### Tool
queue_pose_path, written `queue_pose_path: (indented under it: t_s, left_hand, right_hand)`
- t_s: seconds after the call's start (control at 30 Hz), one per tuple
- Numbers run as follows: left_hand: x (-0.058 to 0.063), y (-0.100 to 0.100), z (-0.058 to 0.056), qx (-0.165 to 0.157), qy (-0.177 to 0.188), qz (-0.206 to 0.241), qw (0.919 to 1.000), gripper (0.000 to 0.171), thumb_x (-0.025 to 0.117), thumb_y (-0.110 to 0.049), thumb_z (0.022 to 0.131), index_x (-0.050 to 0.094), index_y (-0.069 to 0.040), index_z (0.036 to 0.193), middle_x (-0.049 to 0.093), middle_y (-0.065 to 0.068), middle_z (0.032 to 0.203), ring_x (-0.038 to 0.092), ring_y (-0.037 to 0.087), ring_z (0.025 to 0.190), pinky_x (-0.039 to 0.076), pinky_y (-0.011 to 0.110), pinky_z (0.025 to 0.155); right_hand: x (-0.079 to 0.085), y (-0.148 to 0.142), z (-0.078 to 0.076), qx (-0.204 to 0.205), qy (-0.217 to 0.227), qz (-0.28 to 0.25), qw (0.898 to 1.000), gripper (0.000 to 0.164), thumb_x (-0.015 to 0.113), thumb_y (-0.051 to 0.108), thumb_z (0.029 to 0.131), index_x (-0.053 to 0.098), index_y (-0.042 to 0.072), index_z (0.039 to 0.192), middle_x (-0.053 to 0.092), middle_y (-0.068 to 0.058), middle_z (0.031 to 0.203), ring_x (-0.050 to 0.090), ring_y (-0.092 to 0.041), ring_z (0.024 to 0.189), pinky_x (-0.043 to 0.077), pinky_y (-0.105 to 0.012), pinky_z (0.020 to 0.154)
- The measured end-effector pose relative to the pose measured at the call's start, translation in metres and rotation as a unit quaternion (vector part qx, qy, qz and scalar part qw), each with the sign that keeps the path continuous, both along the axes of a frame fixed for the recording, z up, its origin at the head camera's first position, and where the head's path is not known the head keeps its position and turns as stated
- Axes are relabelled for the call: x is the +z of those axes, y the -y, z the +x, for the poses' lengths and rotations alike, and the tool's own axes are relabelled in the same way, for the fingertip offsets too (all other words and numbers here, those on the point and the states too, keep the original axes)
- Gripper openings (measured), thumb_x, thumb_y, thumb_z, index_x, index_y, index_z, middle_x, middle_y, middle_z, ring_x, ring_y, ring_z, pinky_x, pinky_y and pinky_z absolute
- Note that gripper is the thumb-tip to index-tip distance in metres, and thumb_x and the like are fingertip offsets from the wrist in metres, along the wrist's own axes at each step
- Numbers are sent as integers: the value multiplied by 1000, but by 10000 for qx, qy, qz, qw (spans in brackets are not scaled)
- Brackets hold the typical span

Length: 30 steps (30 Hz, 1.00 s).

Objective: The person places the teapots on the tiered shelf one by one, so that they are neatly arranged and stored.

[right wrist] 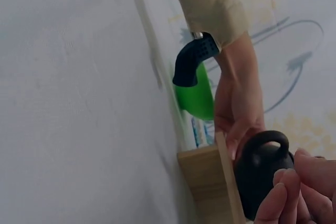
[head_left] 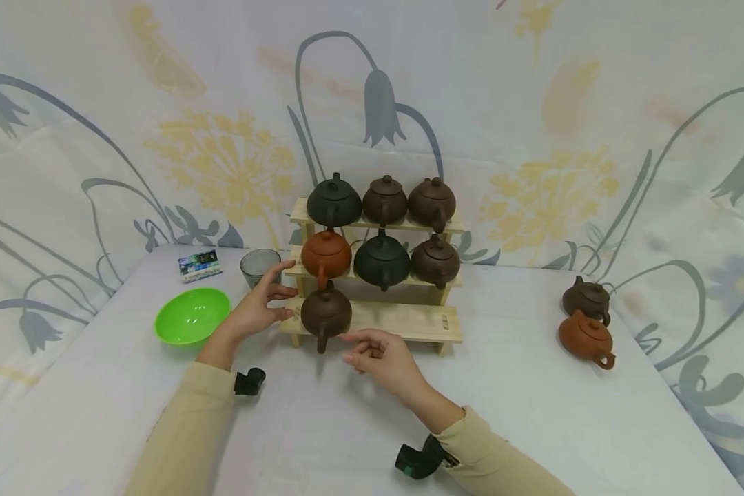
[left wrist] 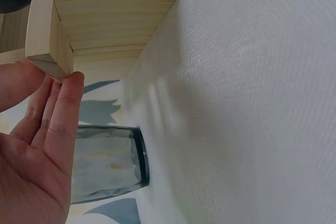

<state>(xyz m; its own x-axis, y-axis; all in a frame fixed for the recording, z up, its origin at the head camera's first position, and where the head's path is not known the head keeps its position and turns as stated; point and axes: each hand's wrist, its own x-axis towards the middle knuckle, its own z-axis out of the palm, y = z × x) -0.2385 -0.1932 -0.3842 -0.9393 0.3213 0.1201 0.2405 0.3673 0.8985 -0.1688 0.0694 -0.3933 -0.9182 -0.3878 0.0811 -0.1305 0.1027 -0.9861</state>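
A dark brown teapot [head_left: 326,311] sits toward the left end of the bottom tier of a wooden stepped shelf [head_left: 397,320], its handle facing me. My left hand [head_left: 254,313] is at that end, thumb and fingers spread. In the left wrist view its fairly straight fingertips overlap the corner of a board [left wrist: 41,30]. My right hand [head_left: 387,362] is just right of the teapot's handle, index finger reaching toward the pot and other fingers loosely bent. In the right wrist view its fingertips [right wrist: 286,179] overlap the pot's side, beside the looped handle [right wrist: 268,139].
The middle tier holds an orange-brown teapot [head_left: 326,253], a black one [head_left: 381,262] and a brown one [head_left: 435,263]; three more stand on top. Left are a green bowl [head_left: 192,317], a glass cup [head_left: 259,265] and a small box [head_left: 200,266]. Two teapots [head_left: 585,337] stand far right.
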Motion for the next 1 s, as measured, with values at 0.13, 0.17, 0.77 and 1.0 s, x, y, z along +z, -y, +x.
queue_pose_path:
  t_s: [0.13,0.17,0.77,1.0]
  left_hand:
    - [1,0,0,-12,-6,33,10000,84,59,14,83,17,-16,148,51,29,121,46,42,116,45,49,90]
    - [1,0,1,-10,-15,27,10000,84,59,14,82,17,-16,148,51,29,121,46,42,116,45,48,90]
    - [2,-1,2,-17,-104,-103,9999,83,60,14,82,16,-13,147,52,30,120,45,44,116,46,50,88]
    - [2,-1,1,-49,-142,-102,9998,83,60,15,81,17,-12,147,52,31,118,46,45,116,48,48,85]
  right_hand:
    - [4,-18,1,-206,-6,7,9998,32,69,5,83,62,-6,112,62,-4,81,56,-13,65,51,-29,63]
    - [4,-22,1,-264,-18,1,9996,32,69,4,83,61,-7,112,62,-5,81,55,-13,65,51,-27,63]
    - [14,-114,6,-1656,-89,233,9859,36,68,5,84,58,-9,115,59,-6,80,53,-12,65,49,-23,61]
    - [19,-148,10,-2261,66,668,9718,39,68,14,86,57,-4,118,59,-2,81,55,-13,68,50,-24,64]
